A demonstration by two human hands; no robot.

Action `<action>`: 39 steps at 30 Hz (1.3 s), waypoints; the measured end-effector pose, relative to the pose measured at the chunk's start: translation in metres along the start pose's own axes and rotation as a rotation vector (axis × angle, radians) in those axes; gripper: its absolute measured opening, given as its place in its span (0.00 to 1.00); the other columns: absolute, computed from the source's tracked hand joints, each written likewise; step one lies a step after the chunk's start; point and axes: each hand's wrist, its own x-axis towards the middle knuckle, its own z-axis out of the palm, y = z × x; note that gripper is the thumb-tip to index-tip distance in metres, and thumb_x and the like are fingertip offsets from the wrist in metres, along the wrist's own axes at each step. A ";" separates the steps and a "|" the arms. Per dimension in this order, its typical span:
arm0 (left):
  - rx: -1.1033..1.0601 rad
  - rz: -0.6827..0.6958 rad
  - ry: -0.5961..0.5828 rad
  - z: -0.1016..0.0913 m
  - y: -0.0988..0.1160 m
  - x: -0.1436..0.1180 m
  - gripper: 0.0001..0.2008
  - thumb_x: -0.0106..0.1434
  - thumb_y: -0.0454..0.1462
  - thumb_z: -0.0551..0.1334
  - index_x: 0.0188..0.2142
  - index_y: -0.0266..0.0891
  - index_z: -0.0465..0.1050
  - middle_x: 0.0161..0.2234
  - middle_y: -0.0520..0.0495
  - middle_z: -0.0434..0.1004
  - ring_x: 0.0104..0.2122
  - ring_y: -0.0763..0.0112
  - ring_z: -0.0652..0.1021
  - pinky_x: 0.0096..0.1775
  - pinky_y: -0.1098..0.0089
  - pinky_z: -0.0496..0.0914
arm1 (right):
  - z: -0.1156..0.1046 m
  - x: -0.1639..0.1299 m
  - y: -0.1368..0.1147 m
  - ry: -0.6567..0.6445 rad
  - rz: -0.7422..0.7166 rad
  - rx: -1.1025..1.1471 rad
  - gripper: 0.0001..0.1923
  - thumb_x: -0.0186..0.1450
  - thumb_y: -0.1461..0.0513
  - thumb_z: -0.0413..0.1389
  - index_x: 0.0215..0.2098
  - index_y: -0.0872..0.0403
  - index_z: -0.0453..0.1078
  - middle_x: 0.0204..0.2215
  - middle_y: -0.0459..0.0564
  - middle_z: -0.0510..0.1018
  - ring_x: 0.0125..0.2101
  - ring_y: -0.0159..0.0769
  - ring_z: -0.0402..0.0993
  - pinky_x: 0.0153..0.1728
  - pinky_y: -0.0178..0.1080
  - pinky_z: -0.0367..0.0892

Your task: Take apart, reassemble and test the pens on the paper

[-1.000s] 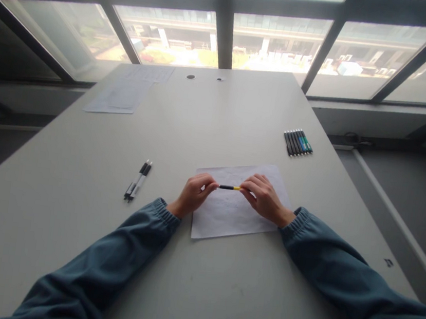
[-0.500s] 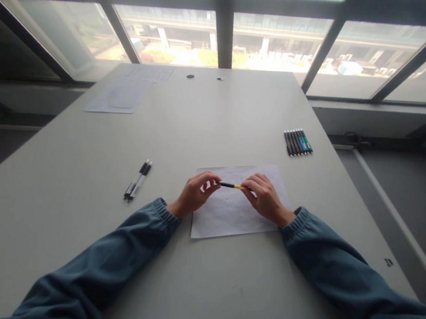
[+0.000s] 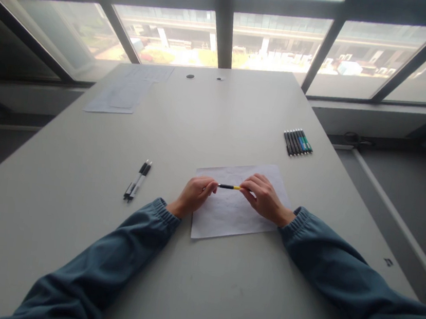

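A thin black and yellow pen (image 3: pixel 229 187) is held level between both hands, just above a white sheet of paper (image 3: pixel 229 218) with faint marks. My left hand (image 3: pixel 193 196) pinches the pen's black end with curled fingers. My right hand (image 3: pixel 265 197) grips the yellow end. Both wrists rest near the sheet, in blue-grey sleeves.
Two black and white pens (image 3: pixel 138 181) lie side by side to the left on the grey table (image 3: pixel 198 282). A row of several pens (image 3: pixel 298 141) lies at the right near the table's edge. Loose papers (image 3: pixel 122 94) lie at the far left by the windows.
My left fingers closed back down onto the pen's black end after lifting slightly. The pen stays level over the sheet; my right hand has hardly moved.
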 end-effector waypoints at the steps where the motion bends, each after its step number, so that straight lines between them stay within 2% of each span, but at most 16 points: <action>1: 0.001 -0.002 0.002 0.000 0.001 0.000 0.27 0.74 0.49 0.50 0.23 0.38 0.72 0.21 0.50 0.71 0.23 0.73 0.71 0.30 0.71 0.65 | 0.000 0.000 0.000 -0.003 0.000 -0.003 0.09 0.74 0.59 0.51 0.39 0.52 0.71 0.34 0.52 0.77 0.37 0.41 0.69 0.41 0.45 0.64; 8: -0.016 0.022 0.027 0.001 0.000 0.000 0.22 0.72 0.46 0.55 0.25 0.38 0.73 0.22 0.51 0.72 0.23 0.74 0.72 0.30 0.72 0.65 | 0.000 0.000 0.002 -0.008 -0.006 -0.006 0.09 0.74 0.60 0.51 0.39 0.52 0.71 0.34 0.52 0.77 0.37 0.41 0.69 0.41 0.45 0.64; 13: -0.014 0.083 0.034 0.001 0.001 0.001 0.18 0.71 0.45 0.57 0.29 0.38 0.75 0.25 0.49 0.75 0.27 0.71 0.74 0.33 0.70 0.69 | 0.001 -0.001 0.002 -0.003 0.002 0.009 0.10 0.74 0.59 0.50 0.39 0.52 0.72 0.34 0.52 0.77 0.37 0.41 0.69 0.42 0.45 0.65; 18: -0.026 0.138 0.099 0.002 0.000 0.001 0.10 0.68 0.42 0.63 0.36 0.39 0.79 0.29 0.46 0.79 0.30 0.69 0.76 0.35 0.68 0.71 | -0.001 0.000 0.001 -0.001 0.002 -0.002 0.11 0.75 0.59 0.49 0.39 0.52 0.71 0.34 0.53 0.77 0.37 0.42 0.69 0.41 0.45 0.65; 23: -0.006 0.196 0.114 0.004 -0.002 -0.001 0.07 0.67 0.40 0.65 0.38 0.39 0.81 0.31 0.45 0.82 0.30 0.69 0.76 0.35 0.67 0.72 | 0.001 -0.001 0.003 -0.014 0.006 -0.043 0.12 0.75 0.59 0.49 0.37 0.53 0.71 0.32 0.52 0.76 0.35 0.40 0.68 0.40 0.44 0.64; 29: -0.003 0.164 0.143 0.004 -0.002 -0.002 0.06 0.66 0.38 0.65 0.39 0.39 0.80 0.30 0.46 0.81 0.31 0.70 0.76 0.35 0.68 0.71 | 0.001 -0.001 0.004 -0.004 0.067 -0.006 0.11 0.74 0.58 0.51 0.37 0.53 0.71 0.32 0.51 0.77 0.34 0.38 0.70 0.37 0.41 0.65; 32: -0.012 0.108 0.191 0.003 -0.003 -0.002 0.06 0.67 0.39 0.65 0.39 0.39 0.80 0.30 0.47 0.80 0.30 0.71 0.75 0.33 0.70 0.70 | 0.000 -0.002 0.002 0.046 0.161 0.116 0.10 0.71 0.55 0.56 0.39 0.53 0.73 0.30 0.49 0.78 0.30 0.36 0.71 0.35 0.40 0.66; 35: -0.026 0.077 0.208 0.002 -0.003 -0.003 0.07 0.66 0.39 0.65 0.39 0.39 0.80 0.30 0.47 0.79 0.30 0.72 0.75 0.30 0.73 0.68 | 0.000 -0.001 0.003 0.155 0.369 0.396 0.13 0.66 0.52 0.62 0.39 0.53 0.75 0.27 0.47 0.78 0.27 0.35 0.72 0.32 0.39 0.67; 39: -0.055 0.119 0.111 0.001 0.000 -0.002 0.08 0.67 0.41 0.65 0.40 0.39 0.80 0.32 0.46 0.80 0.30 0.72 0.75 0.30 0.73 0.70 | 0.003 0.003 0.006 0.276 0.634 0.887 0.16 0.62 0.49 0.65 0.37 0.52 0.76 0.24 0.45 0.74 0.25 0.32 0.68 0.28 0.37 0.66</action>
